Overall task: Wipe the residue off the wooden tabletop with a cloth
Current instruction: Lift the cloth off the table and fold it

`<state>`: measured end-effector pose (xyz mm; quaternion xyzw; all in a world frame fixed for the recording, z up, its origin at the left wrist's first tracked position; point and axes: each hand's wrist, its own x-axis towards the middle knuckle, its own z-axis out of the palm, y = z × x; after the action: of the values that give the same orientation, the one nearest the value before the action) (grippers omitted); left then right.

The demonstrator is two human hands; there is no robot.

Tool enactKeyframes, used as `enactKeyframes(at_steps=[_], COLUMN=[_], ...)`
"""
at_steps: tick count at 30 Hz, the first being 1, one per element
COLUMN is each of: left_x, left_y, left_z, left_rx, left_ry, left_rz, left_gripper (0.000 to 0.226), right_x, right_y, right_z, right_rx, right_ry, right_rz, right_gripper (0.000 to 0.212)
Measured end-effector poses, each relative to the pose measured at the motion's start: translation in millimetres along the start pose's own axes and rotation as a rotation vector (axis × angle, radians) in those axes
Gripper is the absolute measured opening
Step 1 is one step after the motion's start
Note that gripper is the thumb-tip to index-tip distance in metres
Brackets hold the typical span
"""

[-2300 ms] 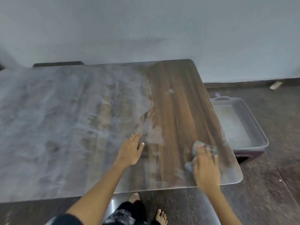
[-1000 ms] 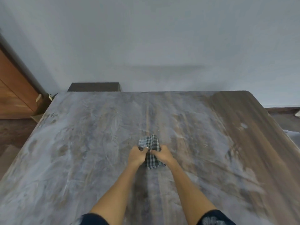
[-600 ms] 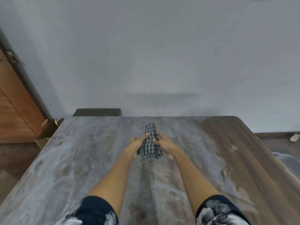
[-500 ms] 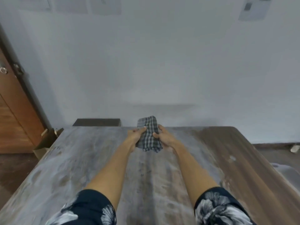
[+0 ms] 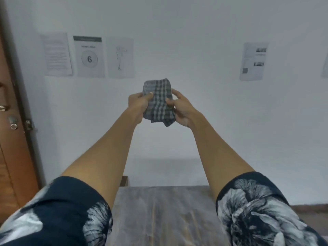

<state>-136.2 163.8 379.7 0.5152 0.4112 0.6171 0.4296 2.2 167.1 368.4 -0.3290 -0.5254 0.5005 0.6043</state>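
Above the table [image 5: 165,215], each hand (left [image 5: 137,105], right [image 5: 182,110]) pinches the cloth [image 5: 158,102]; best refolded clean-side-out before wiping resumes.

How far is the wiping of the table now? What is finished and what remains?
Nothing in this view looks finished: the visible strip of wooden tabletop is grey and streaky with residue. In hand: the left hand and right hand both grip the folded checked cloth, raised in front of the wall, off the table. Left: bring the cloth down and wipe the grey film away.
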Motion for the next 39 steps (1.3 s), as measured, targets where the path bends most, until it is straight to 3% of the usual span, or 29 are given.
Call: enactKeyframes(at_steps=[7, 22, 30, 39], left_x=[11.5, 13.5, -0.4, -56.4], left_y=[48.9, 47.3, 10.7, -32.2], left_z=[15.0, 18.4, 51.6, 131.3], left_rx=[-0.022, -0.035, -0.071, -0.112], left_ry=[0.052, 0.089, -0.021, -0.284], left_rz=[0.190, 0.200, 0.125, -0.023], left_gripper=[0.035, 0.033, 0.032, 0.028], right_x=[3.7, 2.3, -23.4, -102.9], right_y=[-57.0, -55.9, -41.6, -33.4], right_z=[11.7, 7.7, -33.5, -115.6], right_rx=[-0.072, -0.053, -0.103, -0.111], right_ry=[0.014, 0.057, 0.181, 0.432], right_rz=[-0.102, -0.111, -0.076, -0.043], right_gripper=[0.040, 0.039, 0.037, 0.035])
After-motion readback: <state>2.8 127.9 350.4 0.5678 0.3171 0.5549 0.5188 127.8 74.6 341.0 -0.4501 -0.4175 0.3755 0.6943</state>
